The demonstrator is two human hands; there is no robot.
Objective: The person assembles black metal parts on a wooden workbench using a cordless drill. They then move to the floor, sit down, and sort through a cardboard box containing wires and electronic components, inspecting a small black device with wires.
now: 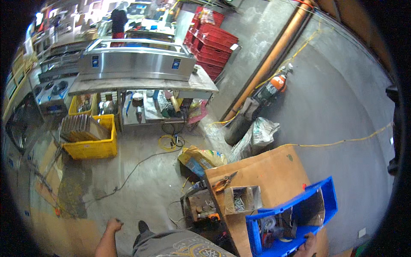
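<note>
My right hand (305, 246) is closed at the near right rim of a blue plastic bin (295, 205), partly cut off by the frame edge. Inside the bin lie metal parts and small items that I cannot name, with a brown panel (316, 209) at its right end. The bin rests on a brown wooden tabletop (274, 169). Beside it stands a small open box of screws (239, 201), and orange-handled pliers (223, 183) lie near the table's left edge. My left hand (114, 225) hangs over the floor, fingers curled; whatever they may hold is hidden.
A yellow crate (96, 147) with stacked panels stands at left. Cables (128, 175) cross the floor toward a steel workbench (145, 85). Sacks (259, 135), a gas cylinder (272, 88) and an orange pipe (269, 55) line the wall, with red crates (212, 47) behind.
</note>
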